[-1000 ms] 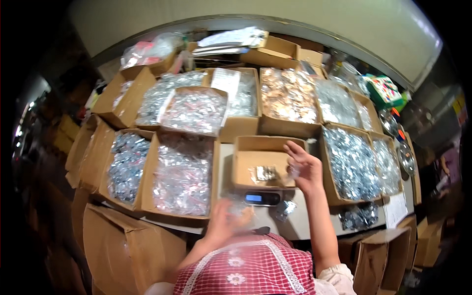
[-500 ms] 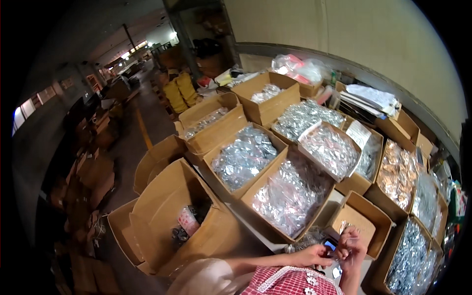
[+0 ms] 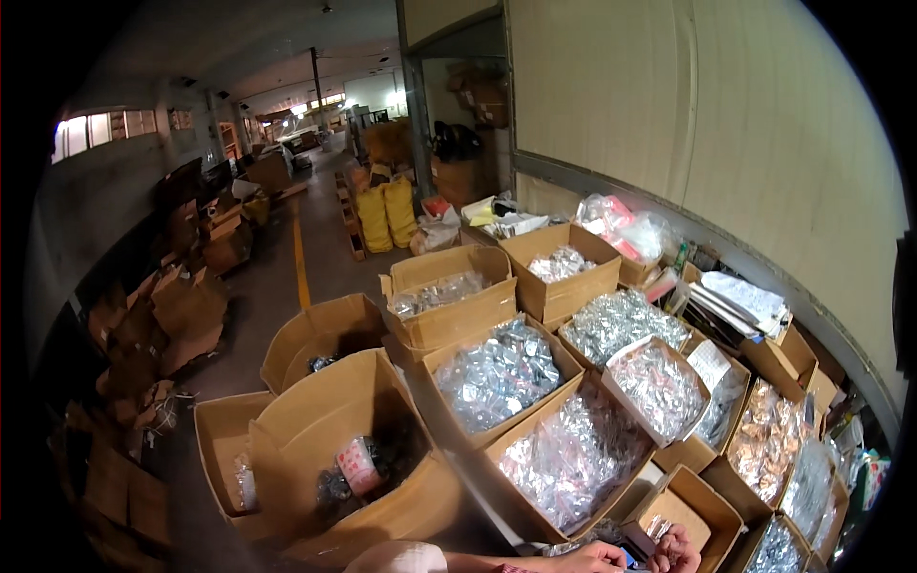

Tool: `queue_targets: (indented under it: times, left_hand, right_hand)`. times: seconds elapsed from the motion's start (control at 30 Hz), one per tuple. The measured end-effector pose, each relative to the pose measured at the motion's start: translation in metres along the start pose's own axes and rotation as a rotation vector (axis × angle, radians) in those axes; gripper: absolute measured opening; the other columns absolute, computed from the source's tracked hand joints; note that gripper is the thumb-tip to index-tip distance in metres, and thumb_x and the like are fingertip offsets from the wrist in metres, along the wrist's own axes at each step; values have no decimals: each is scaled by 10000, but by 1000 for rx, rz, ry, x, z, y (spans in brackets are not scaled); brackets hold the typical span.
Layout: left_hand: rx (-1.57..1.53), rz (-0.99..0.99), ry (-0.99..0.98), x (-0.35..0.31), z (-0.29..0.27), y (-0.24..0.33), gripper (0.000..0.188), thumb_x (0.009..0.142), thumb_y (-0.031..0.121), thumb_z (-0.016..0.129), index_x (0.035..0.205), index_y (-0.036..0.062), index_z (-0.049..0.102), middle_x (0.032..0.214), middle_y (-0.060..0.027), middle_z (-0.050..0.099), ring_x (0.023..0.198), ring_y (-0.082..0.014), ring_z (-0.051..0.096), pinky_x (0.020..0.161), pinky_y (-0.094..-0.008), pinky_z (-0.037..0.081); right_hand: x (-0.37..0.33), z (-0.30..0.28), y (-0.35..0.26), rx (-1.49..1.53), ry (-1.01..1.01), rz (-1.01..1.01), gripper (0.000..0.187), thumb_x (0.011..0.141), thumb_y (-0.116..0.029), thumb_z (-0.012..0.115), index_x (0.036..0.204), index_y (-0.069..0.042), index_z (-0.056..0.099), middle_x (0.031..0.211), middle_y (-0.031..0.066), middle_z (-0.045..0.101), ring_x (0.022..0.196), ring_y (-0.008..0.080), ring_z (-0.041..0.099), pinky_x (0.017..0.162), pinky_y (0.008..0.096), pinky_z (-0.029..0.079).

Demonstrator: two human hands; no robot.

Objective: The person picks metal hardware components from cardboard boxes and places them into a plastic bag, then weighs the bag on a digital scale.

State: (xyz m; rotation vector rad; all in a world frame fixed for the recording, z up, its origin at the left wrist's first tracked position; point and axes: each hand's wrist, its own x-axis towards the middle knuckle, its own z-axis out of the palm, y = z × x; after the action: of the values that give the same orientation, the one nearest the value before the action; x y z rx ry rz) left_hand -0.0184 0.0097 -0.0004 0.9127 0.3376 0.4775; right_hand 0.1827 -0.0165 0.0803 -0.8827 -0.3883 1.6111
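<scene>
Scale (image 3: 638, 542), one, two hands (image 3: 599, 557) near it

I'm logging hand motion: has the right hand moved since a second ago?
Yes: the right hand has moved leftward, from the right side of the small cardboard box to its near side, by the digital scale.

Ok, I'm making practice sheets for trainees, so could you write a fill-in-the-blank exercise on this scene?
The left hand and right hand are near the picture's ____ edge.
The small box behind the right hand is made of ____.
The two tall sacks are ____ in colour.

Missing words: lower; cardboard; yellow.
</scene>
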Motion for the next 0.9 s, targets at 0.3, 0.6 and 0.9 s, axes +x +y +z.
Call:
queue_targets:
  times: [0.3,0.6,0.9]
  left_hand:
    - [56,47,130,5,-8,3,161,917,115,652,1053,31,641,765,-71,685,612,-144,650,544,-283,520]
    - [197,40,12,13,-14,8,172,983,119,570,1138,46,578,838,-89,704,683,-162,695,600,-283,551]
    - [190,-33,23,7,-9,35,183,973,105,583,1143,53,625,826,-68,700,722,-137,666,629,-293,531]
  right_hand:
    - [-17,-39,18,-234,189,-12,426,891,-185,719,1249,20,611,1147,114,682,1051,205,646,876,322,532]
    - [-45,0,13,-759,420,18,369,925,-190,701,1263,-53,642,1216,99,655,1044,178,630,815,297,540]
    - [-38,-14,11,-545,472,-148,294,951,-186,654,1181,-3,666,915,-18,659,722,63,538,595,202,394]
